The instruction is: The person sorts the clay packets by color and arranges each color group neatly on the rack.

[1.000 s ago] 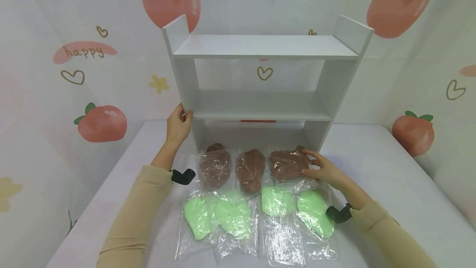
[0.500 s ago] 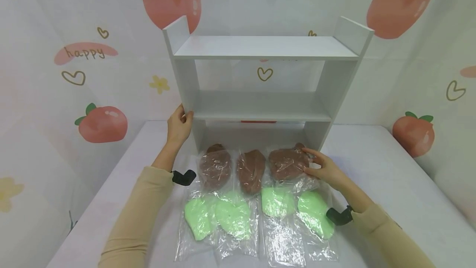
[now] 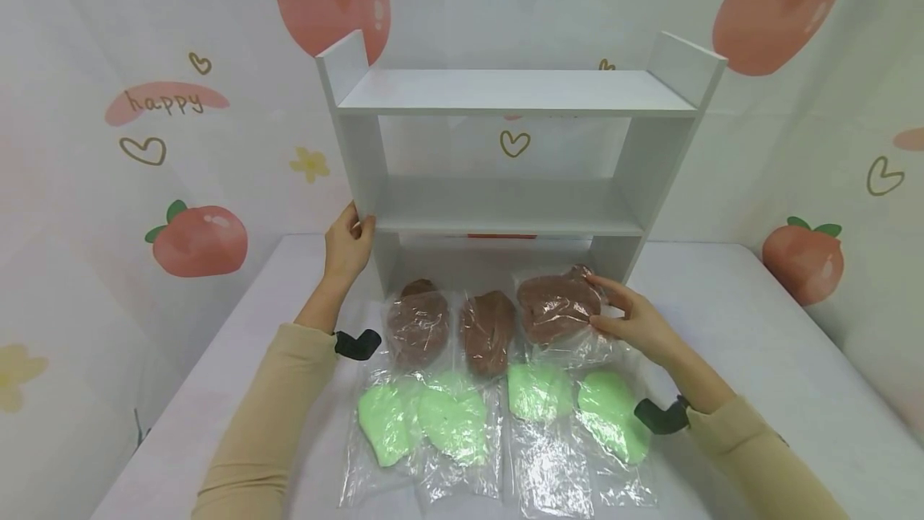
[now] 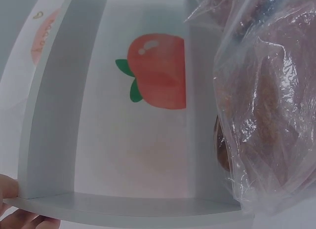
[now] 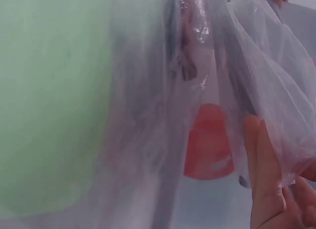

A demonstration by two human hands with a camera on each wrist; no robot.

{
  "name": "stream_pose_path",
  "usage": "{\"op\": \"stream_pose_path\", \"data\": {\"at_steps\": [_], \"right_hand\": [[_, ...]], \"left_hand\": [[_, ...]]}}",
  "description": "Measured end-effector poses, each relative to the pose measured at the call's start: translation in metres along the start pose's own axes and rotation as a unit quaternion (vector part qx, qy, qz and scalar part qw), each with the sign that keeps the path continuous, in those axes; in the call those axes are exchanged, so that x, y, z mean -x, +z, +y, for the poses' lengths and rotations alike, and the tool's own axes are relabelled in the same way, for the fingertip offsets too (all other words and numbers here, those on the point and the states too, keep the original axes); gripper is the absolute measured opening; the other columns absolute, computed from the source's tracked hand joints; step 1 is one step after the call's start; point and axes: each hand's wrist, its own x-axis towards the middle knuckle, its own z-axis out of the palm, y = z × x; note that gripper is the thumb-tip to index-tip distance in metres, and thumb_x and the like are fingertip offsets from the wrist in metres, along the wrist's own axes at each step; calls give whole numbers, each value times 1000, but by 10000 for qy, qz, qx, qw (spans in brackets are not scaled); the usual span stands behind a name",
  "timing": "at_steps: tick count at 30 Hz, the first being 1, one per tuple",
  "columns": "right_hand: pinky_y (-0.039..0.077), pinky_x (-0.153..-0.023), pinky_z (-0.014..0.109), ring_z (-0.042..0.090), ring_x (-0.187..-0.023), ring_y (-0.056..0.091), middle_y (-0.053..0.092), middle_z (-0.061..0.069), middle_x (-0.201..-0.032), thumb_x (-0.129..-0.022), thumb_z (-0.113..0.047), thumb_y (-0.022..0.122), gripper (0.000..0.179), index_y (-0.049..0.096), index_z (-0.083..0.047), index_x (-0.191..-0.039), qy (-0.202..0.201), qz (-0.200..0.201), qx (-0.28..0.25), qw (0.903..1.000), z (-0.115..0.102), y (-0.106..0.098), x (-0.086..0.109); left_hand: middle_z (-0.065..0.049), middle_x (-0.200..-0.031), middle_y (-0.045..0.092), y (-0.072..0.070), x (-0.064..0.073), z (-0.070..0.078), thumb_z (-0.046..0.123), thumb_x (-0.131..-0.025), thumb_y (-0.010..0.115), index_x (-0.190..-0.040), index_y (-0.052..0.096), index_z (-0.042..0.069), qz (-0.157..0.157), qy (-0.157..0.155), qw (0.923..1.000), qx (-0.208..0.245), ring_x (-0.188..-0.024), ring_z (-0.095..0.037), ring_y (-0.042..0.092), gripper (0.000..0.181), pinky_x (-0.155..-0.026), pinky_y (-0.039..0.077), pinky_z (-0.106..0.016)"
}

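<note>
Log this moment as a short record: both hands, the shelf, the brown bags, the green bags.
Left hand: grips the left side of the white open-backed shelf unit
Right hand: holds the rightmost brown rounded lump in clear plastic by its right edge
Held bag fully off table: cannot tell
Other brown bags: two, side by side at the shelf's foot
Flat pale-green pieces in clear plastic bags: four, in a row nearest the camera

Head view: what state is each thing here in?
White wooden-looking shelf unit: upright.
Left hand: gripping shelf's left side.
Right hand: holding right bag.
Right clear-bagged brown lump: held at right edge.
Left clear-bagged brown lump: not held.
Middle clear-bagged brown lump: not held.
Four clear-bagged green pieces: lying flat, not held.
</note>
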Motion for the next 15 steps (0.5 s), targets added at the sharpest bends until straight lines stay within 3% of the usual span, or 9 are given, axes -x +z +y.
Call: {"op": "stream_pose_path", "data": {"at_steps": [4,7,15], "right_hand": [[57,-70,17,0,-78,63,17,39,-147,-89,-9,61,68,26,-8,-147,-106,-4,-18,9999,-7,0,1],[57,-71,17,0,-77,64,14,38,-148,-89,-8,61,68,25,-8,-147,-179,-48,-117,9998,-12,0,1],[57,-75,18,-1,-82,65,12,28,-153,-90,-7,60,66,26,-7,-146,-436,-123,-107,9989,-22,2,0]], "left_hand": [[-32,-135,46,-1,8,16,1,-94,44,-136,41,-7,5,-68,10000,-37,-122,-42,49,43,-105,43,-42],[-32,-135,46,-1,9,19,0,-94,43,-136,40,-7,11,-76,10000,-48,-122,-42,49,43,-105,43,-42],[-27,-136,48,2,-4,-11,7,-96,46,-138,42,1,33,81,9999,-69,-122,-39,51,43,-103,46,-40]]}}
